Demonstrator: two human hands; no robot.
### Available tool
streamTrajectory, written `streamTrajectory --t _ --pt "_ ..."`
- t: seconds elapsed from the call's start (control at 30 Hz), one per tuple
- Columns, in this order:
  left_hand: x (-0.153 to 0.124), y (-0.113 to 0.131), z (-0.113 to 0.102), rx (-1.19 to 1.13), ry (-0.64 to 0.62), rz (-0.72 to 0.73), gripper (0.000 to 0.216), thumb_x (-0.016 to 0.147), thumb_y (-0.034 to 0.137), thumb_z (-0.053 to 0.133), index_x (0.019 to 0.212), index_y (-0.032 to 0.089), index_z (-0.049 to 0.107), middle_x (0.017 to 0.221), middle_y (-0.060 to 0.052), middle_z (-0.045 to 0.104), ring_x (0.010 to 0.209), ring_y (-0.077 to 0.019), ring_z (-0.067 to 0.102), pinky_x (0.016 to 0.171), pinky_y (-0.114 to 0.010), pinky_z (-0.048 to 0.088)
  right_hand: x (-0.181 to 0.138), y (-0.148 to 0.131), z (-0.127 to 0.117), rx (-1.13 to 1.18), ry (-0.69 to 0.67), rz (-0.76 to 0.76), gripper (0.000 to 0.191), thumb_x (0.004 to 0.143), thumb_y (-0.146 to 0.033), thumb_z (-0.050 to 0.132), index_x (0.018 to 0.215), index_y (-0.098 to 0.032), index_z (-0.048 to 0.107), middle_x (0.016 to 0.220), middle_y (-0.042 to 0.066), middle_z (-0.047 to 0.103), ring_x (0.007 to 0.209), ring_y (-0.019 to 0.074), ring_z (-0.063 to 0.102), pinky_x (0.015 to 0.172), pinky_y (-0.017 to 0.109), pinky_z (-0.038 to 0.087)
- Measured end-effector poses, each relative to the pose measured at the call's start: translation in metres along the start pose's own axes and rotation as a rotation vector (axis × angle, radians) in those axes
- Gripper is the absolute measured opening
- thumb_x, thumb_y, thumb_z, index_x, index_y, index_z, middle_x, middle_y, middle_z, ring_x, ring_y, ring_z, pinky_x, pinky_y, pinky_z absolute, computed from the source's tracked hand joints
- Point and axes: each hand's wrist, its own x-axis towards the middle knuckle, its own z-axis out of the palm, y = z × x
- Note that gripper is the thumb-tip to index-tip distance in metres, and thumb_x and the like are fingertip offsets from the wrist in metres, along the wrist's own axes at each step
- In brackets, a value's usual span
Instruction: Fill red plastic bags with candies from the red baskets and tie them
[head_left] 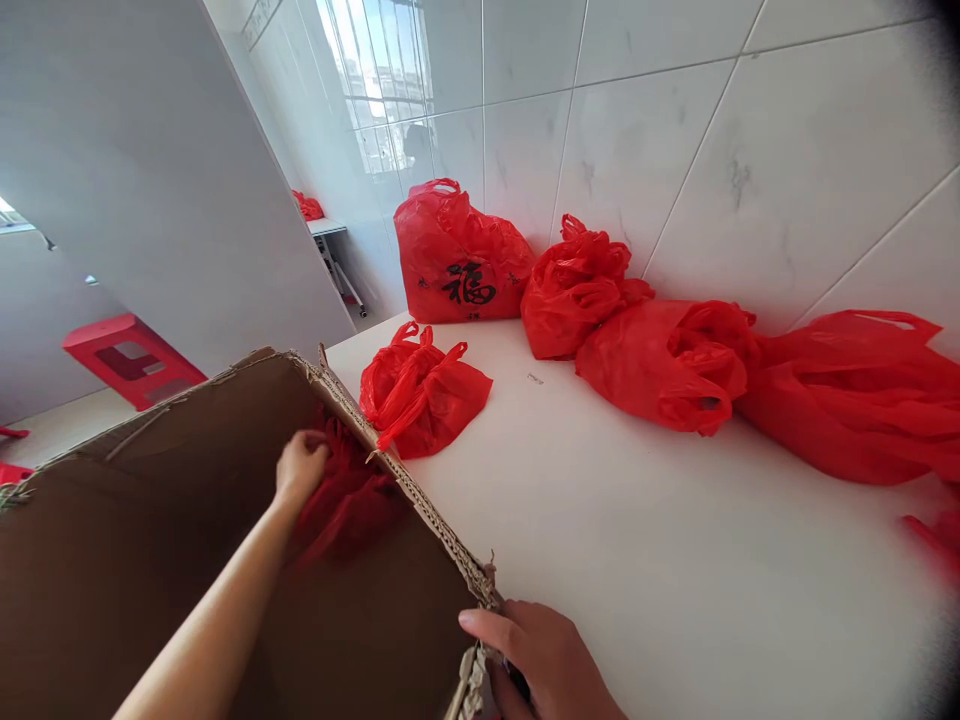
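My left hand (301,464) reaches inside a large open cardboard box (150,520), its fingers closed on a red plastic bag (352,505) that hangs along the box's inner wall. What the bag contains is hidden. My right hand (544,655) grips the ragged near corner of the box rim, thumb over the edge; something dark shows under its fingers. Just outside the rim, a small knotted red bag (427,390) sits on the white table (600,560).
Along the tiled wall stand a red bag with black lettering (465,255), a bunched red bag (577,285), a rounded red bag (667,355) and a long red bag (855,390). A grey partition (165,150) rises at left, with a red box-like object (131,358) beside it.
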Motion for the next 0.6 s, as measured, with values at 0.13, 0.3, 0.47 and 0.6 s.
streamTrajectory --t 0.13,0.3,0.47,0.6 --pt "0.012 0.072 -0.023 0.002 0.167 0.253 0.027 0.088 0.028 0.045 0.109 0.019 0.059 0.11 -0.009 0.06 0.101 -0.0238 0.056 0.095 -0.041 0.041 -0.001 -0.001 -0.001 0.026 -0.035 0.027 0.058 0.075 -0.008 0.047 0.129 -0.031 0.044 0.08 0.0 0.062 0.063 0.0154 0.056 0.059 0.025 0.043" --pt "0.005 0.154 0.007 0.024 0.023 0.49 0.028 0.069 0.043 0.068 0.085 0.02 0.069 0.115 -0.014 0.06 0.122 -0.0373 0.041 0.104 -0.053 0.027 -0.006 0.001 0.003 0.05 -0.073 0.053 0.056 0.079 -0.01 0.047 0.131 -0.032 0.044 0.084 0.001 0.063 0.069 0.016 0.057 0.064 0.027 0.044" --pt "0.009 0.175 0.011 -0.113 -0.113 0.471 0.02 0.063 0.034 0.07 0.071 0.017 0.067 0.105 -0.015 0.064 0.117 -0.0375 0.049 0.102 -0.053 0.033 -0.006 0.001 0.002 0.028 -0.058 0.057 0.054 0.078 -0.01 0.048 0.128 -0.031 0.048 0.082 0.001 0.063 0.066 0.016 0.058 0.062 0.026 0.044" --pt "0.005 0.159 -0.045 -0.369 -0.222 0.416 0.04 0.077 0.046 0.049 0.098 0.015 0.064 0.096 -0.008 0.069 0.093 -0.0263 0.065 0.088 -0.042 0.05 -0.005 -0.002 -0.001 0.061 -0.063 0.08 0.052 0.081 -0.011 0.047 0.129 -0.032 0.048 0.085 0.001 0.064 0.071 0.0158 0.059 0.066 0.026 0.045"
